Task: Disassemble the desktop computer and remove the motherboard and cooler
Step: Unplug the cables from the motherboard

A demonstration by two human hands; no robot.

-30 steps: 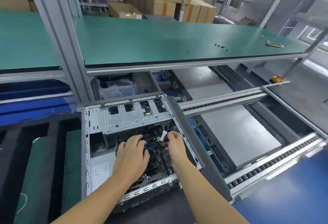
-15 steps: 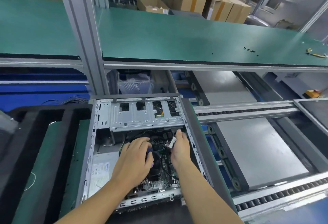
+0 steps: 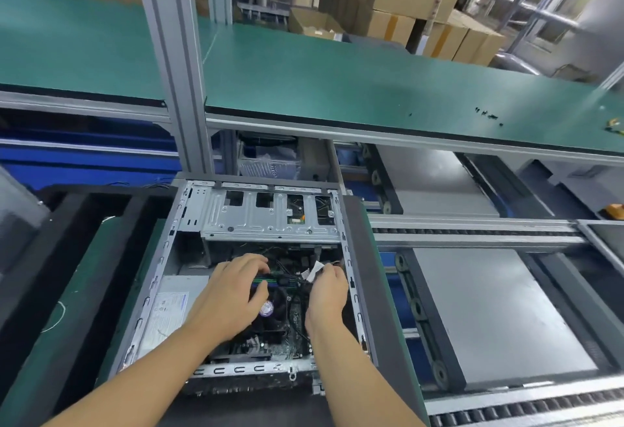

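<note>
Two hands inside open case (image 3: 216,213), near centre. Step: unplugging cables; motherboard (image 3: 299,323) and cooler (image 3: 270,316) seated inside. Right hand (image 3: 326,295) grip clamped on white-tagged cable (image 3: 312,273). Left hand (image 3: 233,298) over cooler, grip: cannot tell. Next, likely: pull connector straight out.

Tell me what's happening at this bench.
A person works with both bare hands inside an open grey metal computer case lying on its side. The right hand pinches a white-tagged black cable near the case's right wall. The left hand reaches over the black cooler fan with a round purple sticker; what its fingertips touch is hidden. The dark green motherboard is not yet removed.
</note>
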